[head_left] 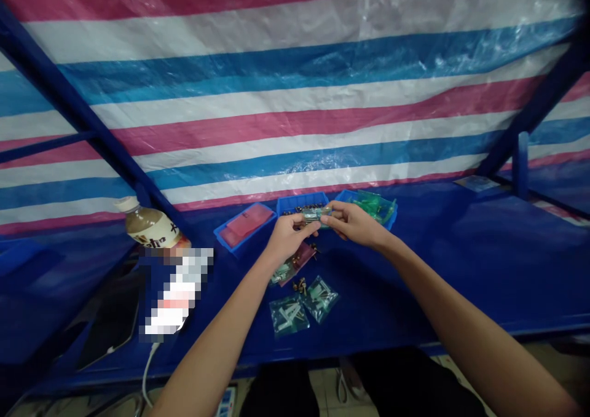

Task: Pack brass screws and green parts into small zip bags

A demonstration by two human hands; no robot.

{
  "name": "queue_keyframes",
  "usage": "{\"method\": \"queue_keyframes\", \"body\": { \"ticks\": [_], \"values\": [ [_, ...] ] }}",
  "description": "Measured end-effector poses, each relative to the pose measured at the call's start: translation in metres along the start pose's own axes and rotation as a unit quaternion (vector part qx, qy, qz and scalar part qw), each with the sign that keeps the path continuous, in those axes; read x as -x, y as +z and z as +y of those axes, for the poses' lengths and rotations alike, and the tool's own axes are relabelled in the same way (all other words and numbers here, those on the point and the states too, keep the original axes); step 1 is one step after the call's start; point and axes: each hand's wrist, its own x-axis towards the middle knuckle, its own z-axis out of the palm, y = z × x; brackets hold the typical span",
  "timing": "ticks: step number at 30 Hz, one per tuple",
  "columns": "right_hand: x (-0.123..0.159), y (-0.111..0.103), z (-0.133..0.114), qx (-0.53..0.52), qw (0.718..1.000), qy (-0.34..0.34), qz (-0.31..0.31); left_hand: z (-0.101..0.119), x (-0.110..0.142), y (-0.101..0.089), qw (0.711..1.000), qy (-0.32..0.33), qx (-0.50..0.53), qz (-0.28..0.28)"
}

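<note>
Between my two hands is a small clear plastic bag with metal and pale pieces inside, held above the blue bench. The fingers of my left hand pinch its left end, while my right hand grips the right end. Just behind the hands sits a blue bin of small brownish metal parts. Below my left hand lie a reddish bag and a filled clear bag, partly hidden by the wrist. Nearer me are a few loose brass-coloured fittings and two filled bags.
A blue tray with red bags stands left of the middle bin, and another bin with green bags stands right. At far left are a drink bottle, a dark tablet-like slab and a white cable. Striped sheeting hangs behind.
</note>
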Motion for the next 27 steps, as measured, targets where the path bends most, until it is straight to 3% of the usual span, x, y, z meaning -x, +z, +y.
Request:
{"method": "queue_keyframes", "body": {
  "ticks": [3,10,18,21,23,27],
  "values": [
    [0.0005,0.0005,0.0011,0.004,1.0,0.014,0.012,-0.0013,-0.0013,-0.0001,1.0,-0.003,0.01,0.004],
    [-0.0038,0.0023,0.0076,-0.137,0.99,-0.02,0.034,-0.002,-0.0025,0.0,0.992,-0.033,0.113,0.053],
    [-0.0065,0.0025,0.0069,-0.125,0.989,-0.046,0.062,-0.0009,-0.005,-0.0022,0.958,-0.098,0.249,0.102],
    [-0.0059,0.003,0.0051,-0.133,0.987,-0.048,0.073,0.0027,-0.0053,0.0006,0.946,-0.12,0.288,0.09],
    [-0.0051,0.0035,0.0038,-0.139,0.986,-0.047,0.075,0.0047,-0.0046,0.0025,0.951,-0.118,0.275,0.078],
    [-0.0036,0.004,0.0002,-0.126,0.988,-0.038,0.082,0.0034,-0.0019,0.0052,0.983,-0.065,0.149,0.087]
  ]
}}
